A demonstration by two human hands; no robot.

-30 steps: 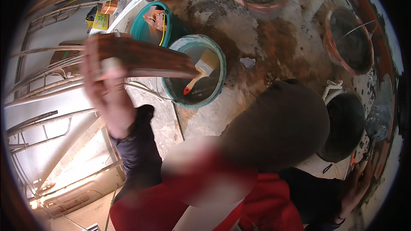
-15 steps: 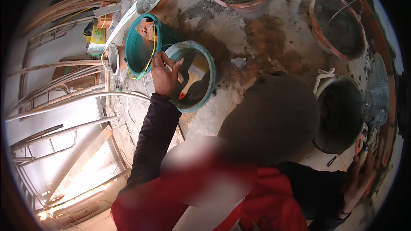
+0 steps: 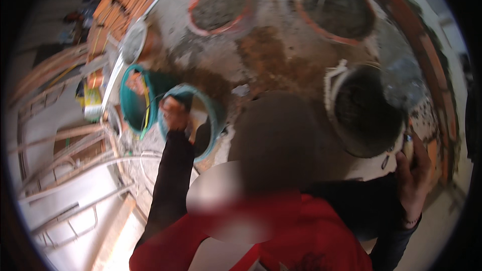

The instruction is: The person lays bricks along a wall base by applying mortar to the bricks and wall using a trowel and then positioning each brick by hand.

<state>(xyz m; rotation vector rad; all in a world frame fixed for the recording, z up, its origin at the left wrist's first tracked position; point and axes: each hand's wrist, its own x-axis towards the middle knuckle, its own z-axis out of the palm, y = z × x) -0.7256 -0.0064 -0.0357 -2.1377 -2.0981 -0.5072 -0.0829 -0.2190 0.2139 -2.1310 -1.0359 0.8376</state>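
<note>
We are holding our left hand (image 3: 175,114) over the left part of the teal bucket (image 3: 216,123), where a pale brush (image 3: 200,119) is showing blurred inside; motion is smearing the fingers, so we cannot tell whether this grip is spread or pressed together. With our right hand (image 3: 413,176) we are pinching a pale tool handle (image 3: 409,147) between thumb and fingers, keeping it just beside the dark bucket (image 3: 335,113), whose rim is bearing a white rope (image 3: 333,73). A green bucket (image 3: 129,113) is standing beside the teal one, and two orange tubs (image 3: 341,39) are holding grey mortar (image 3: 219,7) farther off.
</note>
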